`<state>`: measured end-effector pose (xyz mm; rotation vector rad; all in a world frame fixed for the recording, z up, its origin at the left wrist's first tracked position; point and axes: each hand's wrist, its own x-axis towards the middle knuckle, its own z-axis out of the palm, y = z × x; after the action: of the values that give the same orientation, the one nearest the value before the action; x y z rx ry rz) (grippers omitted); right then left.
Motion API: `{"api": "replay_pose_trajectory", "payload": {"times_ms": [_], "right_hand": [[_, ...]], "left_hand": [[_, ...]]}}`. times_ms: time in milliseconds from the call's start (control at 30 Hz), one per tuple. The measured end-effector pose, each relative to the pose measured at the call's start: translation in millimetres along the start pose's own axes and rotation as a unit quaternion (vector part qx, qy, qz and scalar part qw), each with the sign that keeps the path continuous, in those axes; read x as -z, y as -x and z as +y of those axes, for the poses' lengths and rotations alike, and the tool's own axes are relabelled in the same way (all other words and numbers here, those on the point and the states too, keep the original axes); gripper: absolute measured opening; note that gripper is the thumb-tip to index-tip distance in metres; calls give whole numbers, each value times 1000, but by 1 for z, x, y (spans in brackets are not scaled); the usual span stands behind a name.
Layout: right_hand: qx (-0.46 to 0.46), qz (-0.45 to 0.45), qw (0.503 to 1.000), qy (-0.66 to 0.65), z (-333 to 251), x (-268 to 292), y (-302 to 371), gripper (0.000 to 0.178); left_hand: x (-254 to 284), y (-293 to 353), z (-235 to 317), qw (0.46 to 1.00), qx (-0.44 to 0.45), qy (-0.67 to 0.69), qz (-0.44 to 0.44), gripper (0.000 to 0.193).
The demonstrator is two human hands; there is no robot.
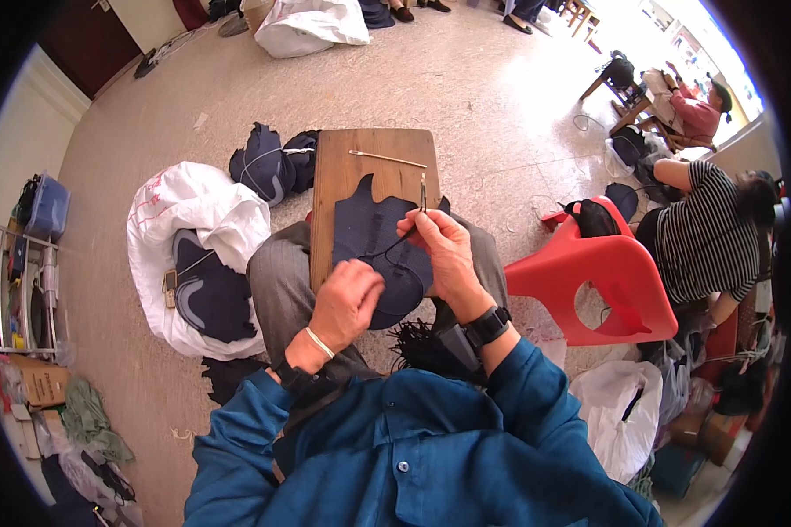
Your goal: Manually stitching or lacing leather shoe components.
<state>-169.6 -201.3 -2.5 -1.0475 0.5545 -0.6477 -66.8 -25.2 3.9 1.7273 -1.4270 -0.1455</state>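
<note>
A wooden board [387,143] lies between my knees with a dark navy fabric piece [358,220] on it, cut in a curved outline. Above the fabric, my right hand [446,250] pinches a thin upright needle-like tool [424,191]. A black cord [402,243] runs from those fingers down toward the left. My left hand [347,294] is closed over the fabric's lower left, fingers curled together; whatever they hold is hidden. Another slim rod with an eye-like end [387,159] lies across the board's far part.
A white sack [154,228] with navy pieces stands left; a tied navy bundle [259,167] sits beside the board. At right are a red plastic stool [589,263], a seated person in stripes [707,233] and a white plastic bag [620,408]. Another person [696,114] sits farther back.
</note>
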Motion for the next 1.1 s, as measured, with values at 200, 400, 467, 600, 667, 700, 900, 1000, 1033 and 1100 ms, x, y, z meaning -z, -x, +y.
{"api": "replay_pose_trajectory", "payload": {"times_ms": [200,400,467,600,667,700,900,1000,1033,1100], "right_hand": [[-21,-27,999,0,-2,-11,-4,18],[-31,-56,998,17,-2,-17,-10,20],[-35,-52,998,16,-1,-12,-9,20],[-38,-30,999,-1,18,6,-20,17],[-64,-36,997,19,25,10,-22,19],[-65,-36,997,19,28,14,-22,19],[-84,-16,996,-28,26,14,-21,17],[-83,-11,995,-54,27,20,-21,17],[-94,-7,994,-60,24,20,-21,18],[-107,-8,992,-67,23,18,-22,18]], "left_hand": [[-2,16,-8,997,-37,-64,-19,17],[6,16,-11,994,-5,-110,17,27],[12,21,-10,993,47,-101,27,37],[21,27,0,988,21,-135,-75,45],[19,35,-8,968,-21,-203,-148,41],[14,36,-12,965,-36,-217,-144,31],[4,21,-29,978,-33,-149,-141,16],[11,-10,-15,959,262,107,2,11],[8,-15,-17,930,292,210,73,14],[-8,-6,-29,935,257,232,78,16]]}}
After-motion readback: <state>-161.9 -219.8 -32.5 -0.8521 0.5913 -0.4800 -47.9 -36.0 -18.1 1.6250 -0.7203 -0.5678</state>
